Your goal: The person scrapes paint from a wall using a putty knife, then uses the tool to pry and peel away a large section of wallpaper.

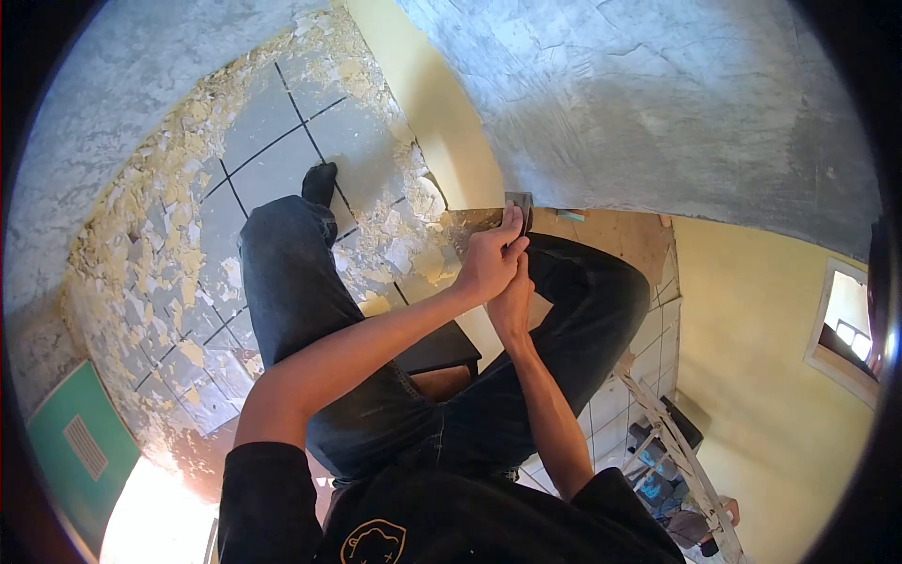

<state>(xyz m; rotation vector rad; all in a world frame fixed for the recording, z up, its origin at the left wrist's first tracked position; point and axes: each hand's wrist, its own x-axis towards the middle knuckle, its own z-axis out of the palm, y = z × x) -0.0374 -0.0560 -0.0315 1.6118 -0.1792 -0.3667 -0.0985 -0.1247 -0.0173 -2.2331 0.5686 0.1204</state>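
Both of my hands meet in front of me around a scraper (520,200), whose flat grey blade touches the lower edge of the wall. My left hand (489,266) is closed on it, with the fingers stretched along the blade side. Just below, my right hand (510,305) is wrapped round the handle, which is mostly hidden by the fingers. Yellow paint (460,141) covers the narrow wall face left of the blade, and bare grey plaster (658,122) shows above and to the right.
Paint flakes (141,254) lie thick over the grey floor tiles (272,141). A black stool (437,348) is beneath me. At the lower right stand a paint-marked ladder (681,451) and a yellow wall (752,310) with a window (846,315). A green panel (85,451) is lower left.
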